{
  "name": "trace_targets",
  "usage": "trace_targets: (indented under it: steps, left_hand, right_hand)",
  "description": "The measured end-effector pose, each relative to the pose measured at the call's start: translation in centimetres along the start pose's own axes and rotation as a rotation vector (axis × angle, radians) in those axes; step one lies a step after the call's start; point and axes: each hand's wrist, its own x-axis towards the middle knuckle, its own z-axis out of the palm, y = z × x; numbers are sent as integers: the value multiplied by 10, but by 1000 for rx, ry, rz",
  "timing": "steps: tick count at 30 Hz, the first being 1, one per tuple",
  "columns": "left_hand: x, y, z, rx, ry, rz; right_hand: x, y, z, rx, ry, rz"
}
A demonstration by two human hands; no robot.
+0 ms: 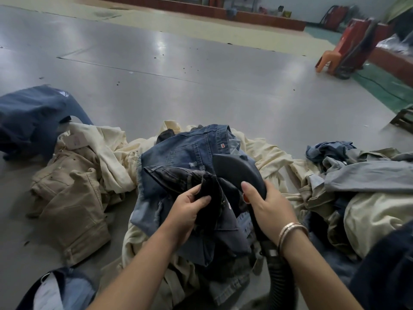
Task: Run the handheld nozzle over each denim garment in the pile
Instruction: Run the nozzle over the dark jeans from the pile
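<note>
Two hands busy: right hand (271,204) fingers grip nozzle (237,170) pointing away-left; left hand (188,206) pinches dark denim (210,189).

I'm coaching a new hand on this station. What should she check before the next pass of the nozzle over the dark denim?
1. Right hand grips the nozzle: ok.
2. Left hand pinches the dark denim garment to hold it up: ok.
3. Nozzle mouth faces the fabric: cannot tell, its opening is hidden.
4. Hose runs free behind the wrist: ok, no kink visible.
5. Blue jeans beneath lie flat for a later pass: not ok, bunched.
</note>
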Motion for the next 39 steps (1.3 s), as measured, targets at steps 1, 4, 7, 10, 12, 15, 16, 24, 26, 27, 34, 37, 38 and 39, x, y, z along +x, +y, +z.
trace_targets:
  steps: [1, 4, 7, 10, 12, 15, 16, 24, 26, 27, 34, 37, 38, 39]
  left_hand:
    - [0, 0, 0, 13, -5, 15]
    - [2, 2, -5, 77, 0, 50]
    - [3, -3, -6, 155, 9, 44]
    - [3, -4, -3, 196, 20, 32]
    - [2, -4, -2, 204, 32, 33]
    - [3, -4, -5, 245, 34, 49]
    - [4, -4, -6, 263, 32, 50]
    - [3, 1, -6, -116, 113, -43]
    - [4, 4, -13, -270, 154, -59]
    - [5, 5, -16, -306, 162, -60]
    - [3, 7, -13, -351, 86, -85]
    - [2, 10, -16, -297, 71, -96]
    - [1, 10, -16, -276, 69, -104]
    - [-1, 9, -15, -251, 62, -118]
  right_hand:
    - [-5, 1, -2, -4, -17, -4]
    - [-25, 8, -1, -48, -116, -2]
    - [-21, 8, 3, -72, -132, -1]
    - [-7, 0, 0, -22, -58, 9]
    - [-8, 2, -3, -3, -51, 19]
    - [-23, 8, -2, -31, -122, 5]
    - [-23, 9, 0, -43, -136, 0]
    - [-8, 10, -10, 38, -4, 16]
    - [-22, 19, -11, 17, -40, 18]
    - [-27, 23, -10, 8, -71, 15]
    - [-26, 27, 7, -127, -175, 23]
    - [-14, 26, 10, -84, -158, 54]
    - [-8, 24, 11, -67, -143, 54]
    - [-2, 22, 12, -55, -128, 51]
